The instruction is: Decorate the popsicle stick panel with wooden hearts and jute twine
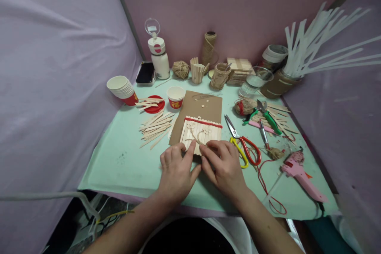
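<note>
A panel of craft sticks (214,137) lies partly on a brown cardboard sheet (190,105). Red cord (205,122) runs along its far edge, and small wooden petal flowers (206,130) with twine stems (198,139) sit on its face. My left hand (178,166) presses an outstretched index fingertip onto the twine, thumb spread toward the panel's near edge. From the other side, my right hand (224,162) bends its fingers over the panel, with the index fingertip and thumb closed at the lower end of the twine. Both hands cover the panel's near corners.
Scissors (238,137), green-handled pliers (266,117) and a pink glue gun (303,176) lie to the right. Loose craft sticks (156,127), a red lid (157,105) and paper cups (176,97) are left. Jars, twine and a bottle (160,63) line the back.
</note>
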Demonstrator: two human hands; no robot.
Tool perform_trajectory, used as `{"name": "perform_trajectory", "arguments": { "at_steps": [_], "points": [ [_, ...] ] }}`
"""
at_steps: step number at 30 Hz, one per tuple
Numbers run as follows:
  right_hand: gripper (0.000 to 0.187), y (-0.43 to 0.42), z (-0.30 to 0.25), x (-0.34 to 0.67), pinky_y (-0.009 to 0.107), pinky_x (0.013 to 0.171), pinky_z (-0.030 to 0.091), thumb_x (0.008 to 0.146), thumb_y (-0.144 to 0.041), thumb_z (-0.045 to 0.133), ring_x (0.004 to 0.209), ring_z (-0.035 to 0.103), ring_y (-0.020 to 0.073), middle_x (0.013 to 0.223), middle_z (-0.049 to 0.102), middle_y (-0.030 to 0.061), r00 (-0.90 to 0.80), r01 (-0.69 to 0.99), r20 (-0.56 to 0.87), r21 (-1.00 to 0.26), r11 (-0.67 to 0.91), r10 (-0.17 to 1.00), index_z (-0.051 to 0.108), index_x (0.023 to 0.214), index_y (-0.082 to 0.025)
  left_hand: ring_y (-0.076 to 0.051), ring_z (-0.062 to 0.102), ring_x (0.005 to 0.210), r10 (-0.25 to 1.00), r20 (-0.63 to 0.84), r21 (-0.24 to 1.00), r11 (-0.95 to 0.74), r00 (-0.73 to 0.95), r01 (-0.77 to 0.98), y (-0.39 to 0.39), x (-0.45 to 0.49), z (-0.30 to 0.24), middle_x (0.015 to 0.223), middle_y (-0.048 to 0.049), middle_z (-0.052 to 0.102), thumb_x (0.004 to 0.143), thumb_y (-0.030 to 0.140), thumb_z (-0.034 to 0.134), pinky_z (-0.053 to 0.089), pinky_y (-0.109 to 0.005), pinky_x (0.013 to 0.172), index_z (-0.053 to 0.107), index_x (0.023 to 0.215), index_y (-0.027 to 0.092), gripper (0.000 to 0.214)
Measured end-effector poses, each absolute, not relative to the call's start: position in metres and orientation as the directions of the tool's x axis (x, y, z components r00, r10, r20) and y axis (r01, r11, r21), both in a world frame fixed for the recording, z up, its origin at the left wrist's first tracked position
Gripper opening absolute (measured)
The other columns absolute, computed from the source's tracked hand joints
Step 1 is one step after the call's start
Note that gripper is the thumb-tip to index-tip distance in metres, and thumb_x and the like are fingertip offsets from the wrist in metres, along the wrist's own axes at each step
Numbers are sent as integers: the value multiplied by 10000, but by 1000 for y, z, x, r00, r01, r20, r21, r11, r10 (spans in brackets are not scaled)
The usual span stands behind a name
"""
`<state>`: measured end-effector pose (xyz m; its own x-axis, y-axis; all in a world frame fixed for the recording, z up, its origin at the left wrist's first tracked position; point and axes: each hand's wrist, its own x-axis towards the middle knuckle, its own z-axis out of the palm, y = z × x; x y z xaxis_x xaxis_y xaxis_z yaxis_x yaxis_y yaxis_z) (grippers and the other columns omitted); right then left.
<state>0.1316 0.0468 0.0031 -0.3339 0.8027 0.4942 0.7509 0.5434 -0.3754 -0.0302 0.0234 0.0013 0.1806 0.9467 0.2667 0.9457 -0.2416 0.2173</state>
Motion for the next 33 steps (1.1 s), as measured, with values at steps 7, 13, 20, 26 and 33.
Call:
{"name": "perform_trajectory", "arguments": {
  "at_steps": [7, 13, 20, 26, 33],
  "points": [
    [238, 48, 1, 132, 435, 852, 442, 901, -206, 561, 976, 499, 255, 1044, 627, 112, -334, 747, 500, -377, 548, 799, 675, 1107, -175, -303, 426, 1018, 939, 268, 220, -278, 216, 935, 25, -32, 4, 1096, -143, 495, 849, 354, 631, 382, -459, 857, 511, 1371, 162, 568],
    [240, 48, 1, 131, 430, 855, 438, 893, -212, 568, 977, 510, 254, 1050, 631, 109, -329, 751, 500, -377, 543, 801, 678, 1105, -186, -267, 475, 982, 910, 361, 331, -329, 203, 885, 36, -41, 18, 1052, -114, 558, 873, 258, 574, 379, -419, 831, 616, 1206, 179, 345],
    [227, 48, 1, 130, 435, 846, 440, 892, -208, 566, 971, 510, 255, 1040, 637, 108, -324, 766, 495, -363, 531, 806, 698, 1077, -197, -237, 508, 1002, 905, 364, 352, -351, 219, 868, 68, -44, 26, 1024, -68, 639, 905, 214, 585, 363, -391, 834, 687, 955, 222, 114],
    [232, 43, 10, 137, 437, 849, 453, 893, -195, 563, 976, 522, 258, 1054, 630, 127, -295, 754, 522, -388, 531, 800, 684, 1090, -171, -233, 512, 1007, 917, 319, 381, -355, 239, 853, 75, -41, 24, 999, -60, 637, 913, 207, 582, 360, -383, 828, 672, 864, 202, 103],
    [282, 24, 20, 238, 449, 877, 445, 877, -229, 577, 958, 580, 260, 1049, 630, 102, -14, 917, 598, -312, 249, 801, 657, 1148, -234, -251, 509, 1005, 909, 329, 345, -369, 257, 863, 78, -42, 18, 1008, -83, 621, 919, 196, 542, 386, -401, 826, 670, 876, 191, 136]
  ]
}}
